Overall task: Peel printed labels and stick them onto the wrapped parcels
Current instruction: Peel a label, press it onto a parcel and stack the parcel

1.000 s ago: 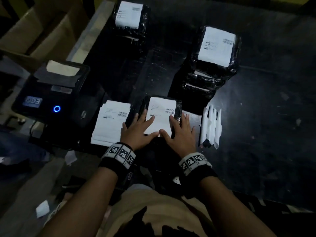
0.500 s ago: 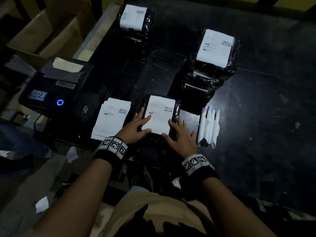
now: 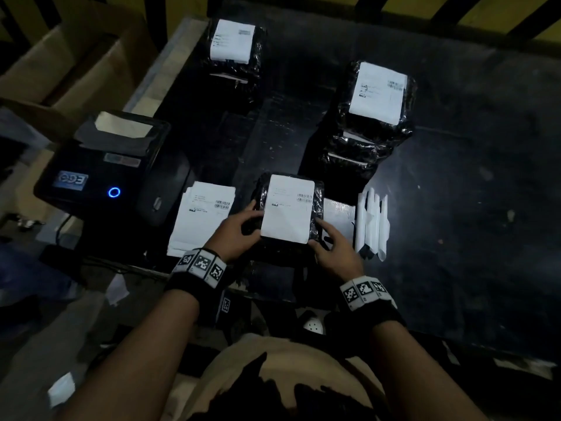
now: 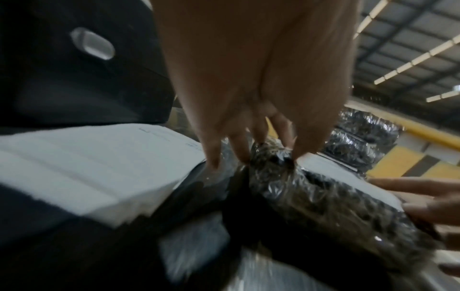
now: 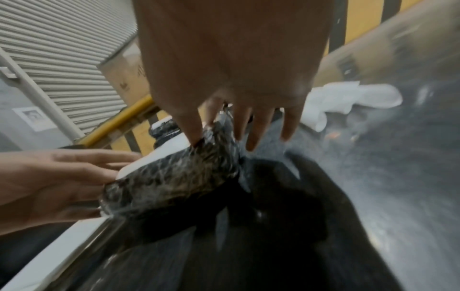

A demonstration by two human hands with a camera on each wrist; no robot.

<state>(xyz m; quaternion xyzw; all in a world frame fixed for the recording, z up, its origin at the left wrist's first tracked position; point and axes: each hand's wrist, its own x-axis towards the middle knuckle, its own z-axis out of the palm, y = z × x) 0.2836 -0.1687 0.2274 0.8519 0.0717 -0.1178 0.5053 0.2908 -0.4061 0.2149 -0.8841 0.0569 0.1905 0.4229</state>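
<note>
A black wrapped parcel [image 3: 317, 205] lies near the table's front edge with a white printed label [image 3: 288, 208] stuck on its top. My left hand [image 3: 239, 235] grips the parcel's left end, thumb on top and fingers curled over the wrap [image 4: 323, 196]. My right hand [image 3: 331, 247] is at the parcel's right end with straight, spread fingers. Its thumb touches the wrap [image 5: 174, 177] at the near right corner. A stack of printed labels [image 3: 203, 217] lies just left of the parcel.
A black label printer [image 3: 103, 165] with a blue light stands at the left. Labelled parcels are stacked at the back middle [image 3: 233, 41] and back right [image 3: 376, 98]. Peeled white backing strips [image 3: 373, 223] lie right of my right hand. A cardboard box [image 3: 76, 56] stands beyond the table's left edge.
Both hands lay flat on the label a second ago. They have slid outward to the parcel's left and right ends, and the left hand has taken hold of it.
</note>
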